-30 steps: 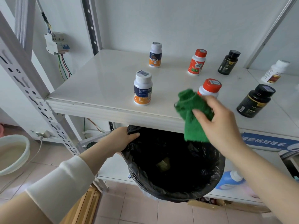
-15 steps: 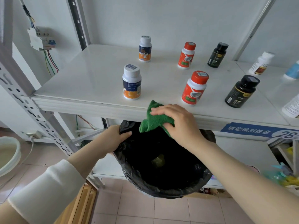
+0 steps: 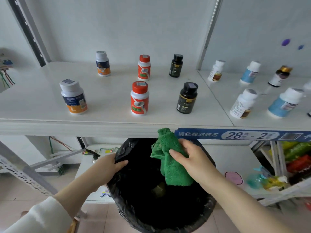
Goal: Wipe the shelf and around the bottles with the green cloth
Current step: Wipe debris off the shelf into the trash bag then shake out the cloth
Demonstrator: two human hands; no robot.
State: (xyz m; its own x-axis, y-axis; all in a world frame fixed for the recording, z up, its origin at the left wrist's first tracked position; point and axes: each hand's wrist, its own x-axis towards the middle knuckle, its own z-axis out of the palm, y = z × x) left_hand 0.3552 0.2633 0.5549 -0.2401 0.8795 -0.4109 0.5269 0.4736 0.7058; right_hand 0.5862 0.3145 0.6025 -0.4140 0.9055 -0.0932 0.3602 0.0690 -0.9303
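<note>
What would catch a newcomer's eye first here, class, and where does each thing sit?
The green cloth, gripped by the right hand, hangs over a black-lined bin whose rim the left hand holds, below the front edge of the white shelf. Above, a red-capped bottle stands front and centre on it.

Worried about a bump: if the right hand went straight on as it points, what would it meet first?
Probably the shelf's front edge, just beyond the green cloth the right hand grips; depth is unclear, so it might pass under.
</note>
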